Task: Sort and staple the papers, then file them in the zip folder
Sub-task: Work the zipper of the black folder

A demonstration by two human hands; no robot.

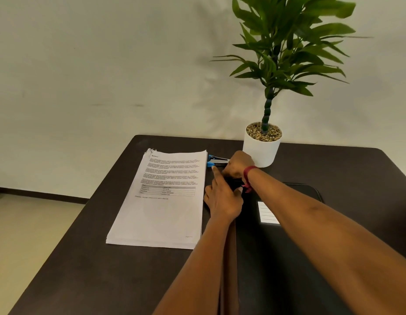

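1. The left hand (222,198) lies with fingers stretched forward over the far left corner of the black zip folder (277,246).
2. The right hand (239,163), a red thread (248,172) at its wrist, sits curled just beyond, at the rear of the blue stapler (214,161). Its fingers are hidden, so I cannot tell if it grips anything.
3. The papers (165,201) lie stacked near the left edge of the tabletop (84,269), just beside the folder.
4. A white plant pot (261,153) stands at the far edge.
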